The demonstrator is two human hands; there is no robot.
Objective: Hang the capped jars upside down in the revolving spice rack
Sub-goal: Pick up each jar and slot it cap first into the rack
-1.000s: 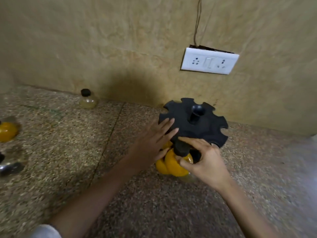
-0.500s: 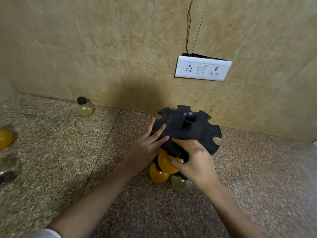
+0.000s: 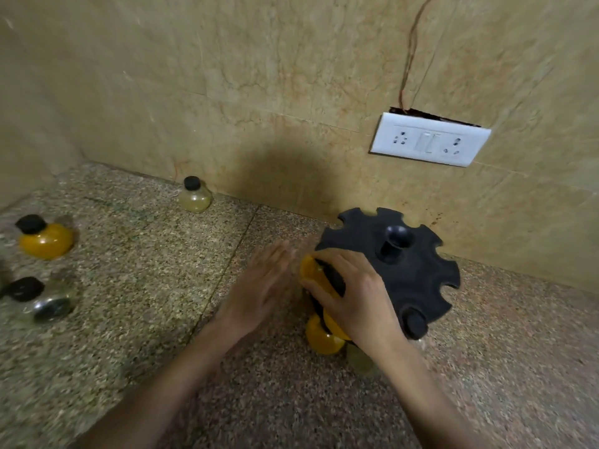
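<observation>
seating an upside-down yellow jar in a slot at the rack edge, right hand fingers wrapped on it, left hand spread beside (blurred); next, probably fetching a counter jar.

Black notched plastic rack disc stands close to beige marble wall; narrow gap behind. Right hand covers disc left edge; blurred left hand just beside. Speckled granite counter between hands and left jars open. Orange black-capped jar, clear dark-filled jar, pale jar at wall block far left.
</observation>
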